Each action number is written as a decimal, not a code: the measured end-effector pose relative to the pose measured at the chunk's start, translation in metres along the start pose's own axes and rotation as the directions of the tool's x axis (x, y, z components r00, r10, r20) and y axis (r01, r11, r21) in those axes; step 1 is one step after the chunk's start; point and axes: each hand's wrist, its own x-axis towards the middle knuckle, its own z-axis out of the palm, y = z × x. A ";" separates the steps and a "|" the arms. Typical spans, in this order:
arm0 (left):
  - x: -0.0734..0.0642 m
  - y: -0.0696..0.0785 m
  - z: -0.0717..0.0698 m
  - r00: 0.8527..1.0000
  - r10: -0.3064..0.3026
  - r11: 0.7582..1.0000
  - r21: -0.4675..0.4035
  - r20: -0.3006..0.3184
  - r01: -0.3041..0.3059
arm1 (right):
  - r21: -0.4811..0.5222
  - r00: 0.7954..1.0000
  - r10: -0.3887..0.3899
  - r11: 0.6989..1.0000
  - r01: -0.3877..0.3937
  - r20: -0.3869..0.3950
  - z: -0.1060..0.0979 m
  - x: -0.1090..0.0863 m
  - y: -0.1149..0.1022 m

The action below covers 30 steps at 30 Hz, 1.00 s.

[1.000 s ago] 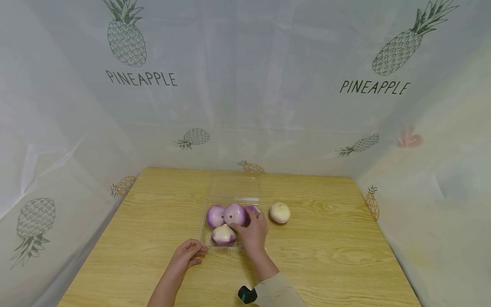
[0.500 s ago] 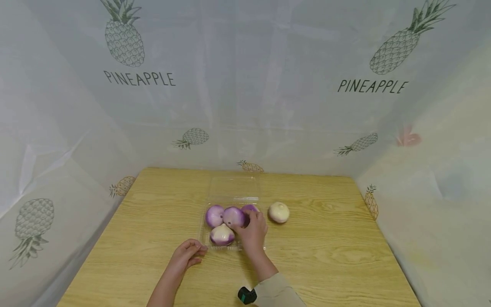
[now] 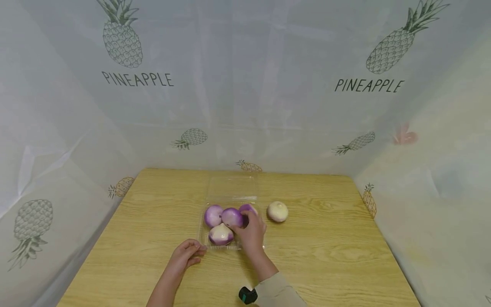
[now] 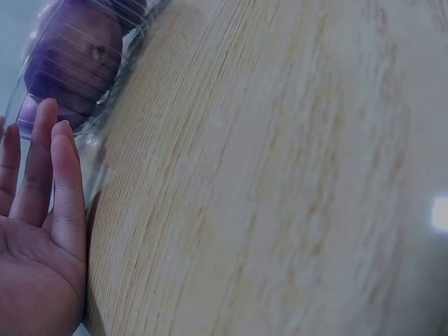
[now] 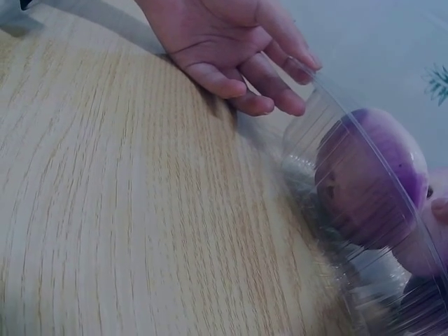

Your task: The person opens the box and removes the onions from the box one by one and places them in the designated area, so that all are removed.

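Note:
Purple-and-white onions lie in an open clear plastic container. My right hand curls over the right side of the container. Its thumb and forefinger grip the middle purple onion; the remaining fingers are partly hidden. Around that onion sit another purple onion on the left, one with its pale top upward in front, and one at the back right, partly covered by the hand. My left hand pinches the container's front left corner, as the right wrist view shows, while its other fingers hang loose.
One pale onion stands on the wooden table, just right of the container. The container's lid lies folded back behind it. A white curtain with pineapple prints encloses the table's back and sides.
The middle onion has tilted, its small dark hole turning toward the front, and it sits slightly lower. My right hand has barely shifted; the left stays at the corner.

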 end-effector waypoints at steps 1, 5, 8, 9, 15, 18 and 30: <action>0.000 0.000 0.000 1.000 0.001 1.000 0.001 0.000 -0.001 | 0.004 1.000 0.000 1.000 0.001 -0.001 0.000 0.000 0.000; 0.000 0.000 0.000 1.000 -0.001 1.000 -0.004 0.003 0.001 | 0.029 1.000 -0.012 0.999 0.012 -0.017 -0.001 0.000 -0.001; 0.000 0.000 0.000 1.000 0.000 1.000 -0.005 0.005 0.000 | 0.069 0.999 -0.027 0.997 0.029 -0.035 -0.001 0.000 -0.001; 0.000 0.000 0.000 1.000 0.001 1.000 -0.005 0.006 -0.001 | 0.088 0.999 -0.031 0.996 0.035 -0.041 -0.002 0.000 0.000; -0.001 0.000 -0.001 1.000 0.010 1.000 -0.003 0.021 -0.010 | 0.177 0.999 -0.019 0.984 0.025 -0.033 -0.005 0.002 0.000; 0.000 -0.001 -0.001 1.000 0.006 1.000 -0.010 0.026 -0.006 | 0.208 1.000 0.007 0.978 -0.005 -0.009 -0.009 0.004 0.001; 0.004 -0.005 -0.002 1.000 -0.005 0.999 -0.034 -0.024 0.004 | 0.423 0.980 0.186 0.884 -0.198 0.068 -0.036 0.009 -0.003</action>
